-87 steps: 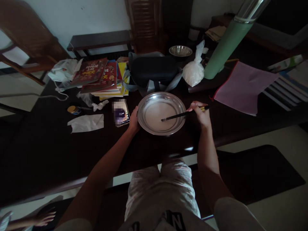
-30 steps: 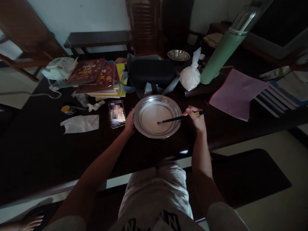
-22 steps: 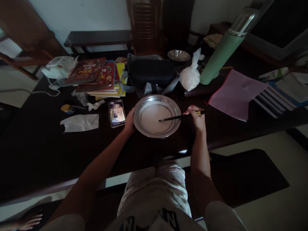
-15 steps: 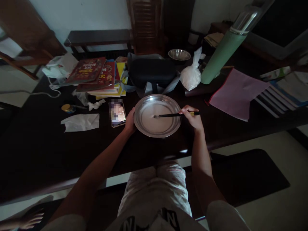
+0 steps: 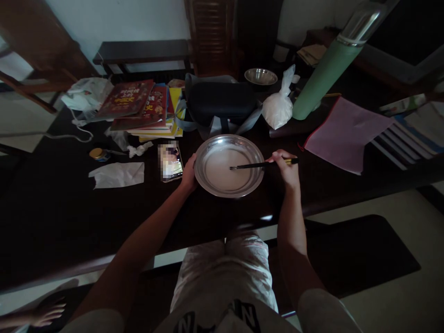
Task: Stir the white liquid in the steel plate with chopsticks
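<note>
A round stainless steel basin (image 5: 227, 192) sits on the dark table in front of me, with a pale, whitish liquid or batter (image 5: 224, 159) across its bottom. My left hand (image 5: 189, 175) is closed on the basin's left rim. In my right hand (image 5: 286, 167), gripped between thumb and fingers, are black chopsticks (image 5: 251, 165) with gold-patterned ends. They lie low over the basin from the right, their whitened tips in the pale mixture. A lit phone (image 5: 172, 162), partly pixelated, lies just left of my left hand.
Behind the basin are a black case (image 5: 222, 99), a tied bag of white powder (image 5: 278, 108), a second metal bowl (image 5: 261, 76) and a tall green flask (image 5: 324, 76). Books (image 5: 138, 106), paper (image 5: 118, 175) and a small jar (image 5: 99, 154) lie left; a pink pouch (image 5: 350, 134) lies right. Another person's hand (image 5: 48, 315) shows lower left.
My right hand and the chopsticks have moved a little to the right, the tips shifting rightward within the basin. My left hand still holds the rim. The phone's screen picture has changed.
</note>
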The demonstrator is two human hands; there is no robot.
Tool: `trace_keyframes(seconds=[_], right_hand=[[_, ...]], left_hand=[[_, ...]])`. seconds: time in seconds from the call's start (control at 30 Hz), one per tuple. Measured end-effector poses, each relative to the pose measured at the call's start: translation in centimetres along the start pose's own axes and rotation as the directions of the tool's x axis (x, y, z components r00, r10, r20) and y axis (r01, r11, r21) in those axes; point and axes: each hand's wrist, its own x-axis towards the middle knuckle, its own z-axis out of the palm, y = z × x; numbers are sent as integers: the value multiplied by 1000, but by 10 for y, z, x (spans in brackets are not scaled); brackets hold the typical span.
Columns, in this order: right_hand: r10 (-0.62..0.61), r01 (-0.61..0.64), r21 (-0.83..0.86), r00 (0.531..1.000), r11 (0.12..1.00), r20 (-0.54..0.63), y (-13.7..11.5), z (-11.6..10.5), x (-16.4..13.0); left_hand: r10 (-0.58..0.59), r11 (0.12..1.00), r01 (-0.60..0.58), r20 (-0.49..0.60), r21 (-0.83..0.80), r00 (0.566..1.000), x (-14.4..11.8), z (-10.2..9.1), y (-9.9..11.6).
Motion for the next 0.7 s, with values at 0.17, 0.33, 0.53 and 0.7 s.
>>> trace_keyframes(seconds=[0.17,0.33,0.53,0.7], right_hand=[[-12,9,27,990,1000,140,0,2,-1],[-38,39,-17,998,999,42,2,1,0],[-16,16,1,993,1000,120,0,0,-1],[-32,33,-17,998,999,51,1,1,0]], left_hand=[[8,1000,-8,-6,13,1000,3,-3,-1],[14,1000,-13,-19,18,1000,3,-4,-2],[36,999,-36,-16,18,999,0,1,0],[27,999,-26,-19,26,999,1,-1,0]])
